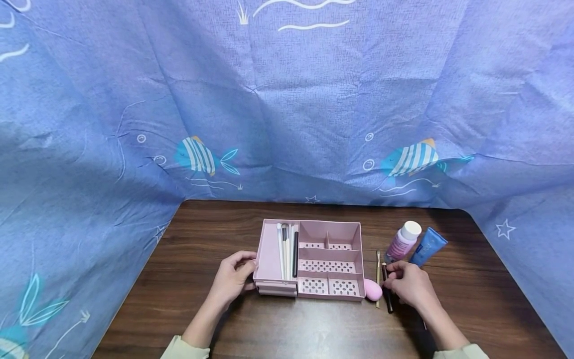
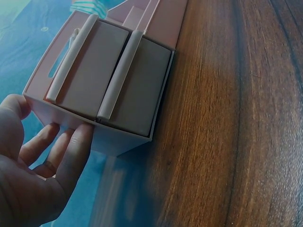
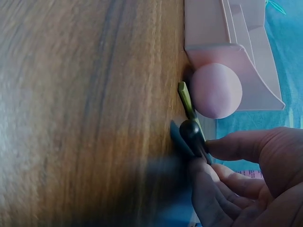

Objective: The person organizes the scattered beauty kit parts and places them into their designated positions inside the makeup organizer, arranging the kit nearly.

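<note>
My left hand (image 1: 233, 274) rests its fingertips against the left side of a pink desktop organizer (image 1: 332, 225). In the left wrist view the fingers (image 2: 78, 149) touch its side wall, beside two drawers with long handles. My right hand (image 1: 410, 284) pinches a black-handled makeup brush (image 1: 388, 300) between thumb and fingers, low over the table. In the right wrist view the rounded black handle end (image 3: 190, 129) points out of the grip. Close beside it lies a slim gold-coloured brush (image 1: 378, 279). A pink makeup sponge (image 1: 372, 289) sits against the organizer's right side.
Several brushes (image 1: 287, 252) lie on the organizer's left top, next to open compartments with perforated floors. Behind my right hand are a white-capped pink bottle (image 1: 402, 243) and a blue tube (image 1: 428, 247). A blue fish-print cloth (image 1: 287, 124) borders the brown wooden table (image 1: 215, 219).
</note>
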### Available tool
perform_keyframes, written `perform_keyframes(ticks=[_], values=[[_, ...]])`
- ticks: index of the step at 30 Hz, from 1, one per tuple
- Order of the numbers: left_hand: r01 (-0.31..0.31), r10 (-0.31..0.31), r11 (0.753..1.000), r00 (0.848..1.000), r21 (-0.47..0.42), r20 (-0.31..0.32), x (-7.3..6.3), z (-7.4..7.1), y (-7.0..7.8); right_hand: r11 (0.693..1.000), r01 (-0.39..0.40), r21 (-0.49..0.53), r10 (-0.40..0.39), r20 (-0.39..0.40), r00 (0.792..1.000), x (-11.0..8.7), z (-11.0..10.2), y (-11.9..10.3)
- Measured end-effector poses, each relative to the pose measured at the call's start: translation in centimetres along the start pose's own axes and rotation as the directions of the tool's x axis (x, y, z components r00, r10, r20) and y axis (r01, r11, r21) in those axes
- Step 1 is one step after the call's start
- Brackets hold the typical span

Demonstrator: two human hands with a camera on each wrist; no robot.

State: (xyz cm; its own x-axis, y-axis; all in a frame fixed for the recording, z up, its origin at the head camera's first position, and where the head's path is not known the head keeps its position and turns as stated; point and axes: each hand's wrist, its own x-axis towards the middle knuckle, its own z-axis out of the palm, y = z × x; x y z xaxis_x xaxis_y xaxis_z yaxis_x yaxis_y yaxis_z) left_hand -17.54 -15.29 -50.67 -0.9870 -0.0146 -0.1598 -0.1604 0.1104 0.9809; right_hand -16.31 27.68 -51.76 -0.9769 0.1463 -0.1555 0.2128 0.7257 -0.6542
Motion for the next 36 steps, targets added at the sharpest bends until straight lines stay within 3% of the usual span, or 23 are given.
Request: perform_keyframes(ticks=[15, 26, 36], values=[[0.001, -0.001, 1.0, 1.0, -0.013, 0.003, 0.0, -0.1, 0.0, 1.0, 0.01, -0.006, -0.01, -0.003, 1.0, -0.3, -1.0, -1.0], [-0.002, 0.002, 1.0, 1.0, -0.018, 0.01, 0.0, -0.1, -0.2, 0.999, 0.022, 0.045, -0.023, 0.007, 1.0, -0.3, -1.3, -1.6], [0.001, -0.001, 1.0, 1.0, -0.024, 0.003, 0.1, -0.1, -0.2, 1.0, -0.023, 0.017, 0.022, 0.028, 0.999, -0.1, -0.9, -0.5]])
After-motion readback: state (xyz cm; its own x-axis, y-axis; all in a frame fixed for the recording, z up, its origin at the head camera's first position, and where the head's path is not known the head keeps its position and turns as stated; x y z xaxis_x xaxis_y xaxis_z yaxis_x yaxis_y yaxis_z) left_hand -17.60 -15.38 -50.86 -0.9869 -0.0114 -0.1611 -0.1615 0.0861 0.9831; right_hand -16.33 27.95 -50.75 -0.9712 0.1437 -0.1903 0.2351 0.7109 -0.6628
